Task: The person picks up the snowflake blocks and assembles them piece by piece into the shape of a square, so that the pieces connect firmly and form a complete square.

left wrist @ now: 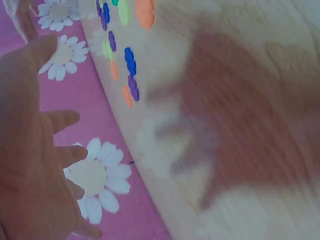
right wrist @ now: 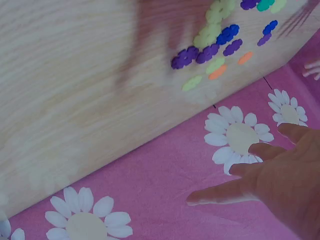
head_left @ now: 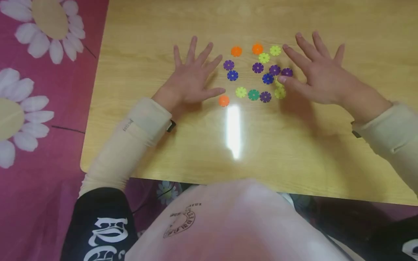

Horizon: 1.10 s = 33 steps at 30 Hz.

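Observation:
Several flat, notched flower-shaped discs lie spread on the table between the two hands. Among them are an orange disc (head_left: 236,51), a yellow disc (head_left: 241,92), a green disc (head_left: 253,95), a blue disc (head_left: 232,75) and a purple disc (head_left: 258,67). To their left my left hand (head_left: 192,79) is held with fingers spread, its thumb near the lowest orange disc (head_left: 224,100). On the other side my right hand (head_left: 326,76) has its fingers spread too, the thumb overlapping a yellow disc in the head view. Both hands hold nothing and cast shadows on the wood.
The wooden table (head_left: 183,152) has its near edge by the person's body and its left edge beside a pink cloth (head_left: 65,98) printed with white daisies. A bright light reflection (head_left: 233,130) shows on the tabletop below the discs.

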{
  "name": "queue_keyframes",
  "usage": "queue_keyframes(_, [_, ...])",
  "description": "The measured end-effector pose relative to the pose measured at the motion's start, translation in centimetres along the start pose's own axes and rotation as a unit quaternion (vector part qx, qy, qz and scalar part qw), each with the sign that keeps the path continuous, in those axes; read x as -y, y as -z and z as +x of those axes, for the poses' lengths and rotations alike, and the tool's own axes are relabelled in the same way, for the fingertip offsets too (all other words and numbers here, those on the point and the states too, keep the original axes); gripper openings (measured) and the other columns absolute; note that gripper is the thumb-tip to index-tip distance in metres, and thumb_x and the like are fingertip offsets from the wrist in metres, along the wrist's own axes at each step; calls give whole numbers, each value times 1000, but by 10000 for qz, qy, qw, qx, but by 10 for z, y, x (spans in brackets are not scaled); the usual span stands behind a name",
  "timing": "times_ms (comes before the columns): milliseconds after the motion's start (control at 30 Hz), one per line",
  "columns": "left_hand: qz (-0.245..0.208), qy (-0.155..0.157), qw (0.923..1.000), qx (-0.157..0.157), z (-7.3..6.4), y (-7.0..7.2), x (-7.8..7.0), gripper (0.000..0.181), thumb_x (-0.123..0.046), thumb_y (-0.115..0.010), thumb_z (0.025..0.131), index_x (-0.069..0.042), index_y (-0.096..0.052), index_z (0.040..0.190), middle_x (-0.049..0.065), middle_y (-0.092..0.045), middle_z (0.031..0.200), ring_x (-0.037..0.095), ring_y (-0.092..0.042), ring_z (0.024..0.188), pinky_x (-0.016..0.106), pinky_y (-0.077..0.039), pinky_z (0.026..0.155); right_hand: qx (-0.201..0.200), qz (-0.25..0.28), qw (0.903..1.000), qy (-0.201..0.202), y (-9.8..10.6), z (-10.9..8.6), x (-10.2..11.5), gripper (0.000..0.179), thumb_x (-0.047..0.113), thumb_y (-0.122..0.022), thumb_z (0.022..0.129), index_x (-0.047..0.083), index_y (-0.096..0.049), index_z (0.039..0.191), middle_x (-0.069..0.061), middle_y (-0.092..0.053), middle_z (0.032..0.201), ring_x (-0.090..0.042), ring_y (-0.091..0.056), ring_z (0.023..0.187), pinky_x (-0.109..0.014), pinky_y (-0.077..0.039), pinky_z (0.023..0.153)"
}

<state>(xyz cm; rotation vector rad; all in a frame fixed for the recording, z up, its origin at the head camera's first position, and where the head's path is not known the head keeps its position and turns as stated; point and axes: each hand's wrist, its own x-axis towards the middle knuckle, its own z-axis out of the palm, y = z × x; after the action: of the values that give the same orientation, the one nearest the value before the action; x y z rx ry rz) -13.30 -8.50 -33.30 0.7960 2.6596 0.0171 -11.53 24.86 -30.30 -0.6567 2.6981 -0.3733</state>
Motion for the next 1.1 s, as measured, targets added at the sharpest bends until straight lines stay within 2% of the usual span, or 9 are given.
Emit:
queue_keyframes(67, [-20,-199,9997,109,2,-3,-2,86,-78,-25,80,-29,-6,148,3,18,152,32,38,125,67,24,91,-4,12,10000,19,1,0,-1,69,51,-38,94,28,0,148,0,15,152,-27,27,133,-63,34,81])
queue_keyframes(200, [-185,-704,9969,296,6,-12,-7,77,-72,-34,84,-22,-33,143,6,-1,154,33,27,133,66,18,98,15,52,10000,67,-1,0,-3,68,50,-37,95,28,0,148,-2,13,153,-29,26,133,-63,34,81])
queue_keyframes(367, [-587,-1100,9910,490,11,-20,-11,56,-53,-55,87,-15,-53,127,9,-27,147,33,-10,138,61,-9,107,150,-2,9997,184,-6,-1,-6,66,50,-34,96,28,-1,148,-5,7,153,-33,22,134,-58,37,80])
queue_keyframes(500, [-686,-1372,9878,258,15,-27,-14,44,-42,-64,85,-14,-60,118,7,-43,132,27,-34,121,48,-32,98,170,-14,9997,186,-10,-4,-9,64,49,-33,96,28,-3,148,-5,5,153,-34,19,135,-57,37,81])
queue_keyframes(667, [-847,-1688,9819,-131,18,-34,-19,32,-32,-68,84,-13,-68,109,3,-55,109,23,-45,101,38,-39,83,137,-23,9997,216,-13,-6,-11,63,49,-33,96,27,-4,149,-6,2,153,-34,16,136,-58,36,84])
queue_keyframes(800, [-1064,-1565,9818,-137,19,-35,-22,24,-27,-68,85,-13,-65,103,1,-57,100,20,-48,94,35,-41,84,-5,-69,9994,326,-20,-5,-9,64,50,-36,96,24,-11,149,-11,-9,153,-37,7,138,-59,33,88])
queue_keyframes(900, [-1513,-1256,9804,-134,20,-33,-22,12,-23,-64,88,-16,-61,96,-3,-59,93,16,-51,87,28,-43,81,-329,-133,9978,564,-27,-3,-6,61,47,-44,94,17,-28,145,-14,-29,147,-40,-13,137,-63,24,96])
queue_keyframes(1000, [-2153,-962,9714,-295,21,-27,-20,4,-20,-60,90,-16,-59,90,-6,-61,88,12,-53,82,23,-44,74,-672,-208,9938,860,-34,2,-3,48,38,-56,91,10,-52,129,-16,-51,130,-41,-37,124,-67,7,101])
queue_keyframes(1100, [-2666,-761,9596,-476,22,-17,-17,4,-19,-60,90,-16,-61,91,-7,-62,89,9,-54,82,21,-45,74,-756,-171,9914,1056,-36,8,-2,33,29,-64,87,9,-63,113,-15,-60,112,-38,-47,108,-67,-11,98])
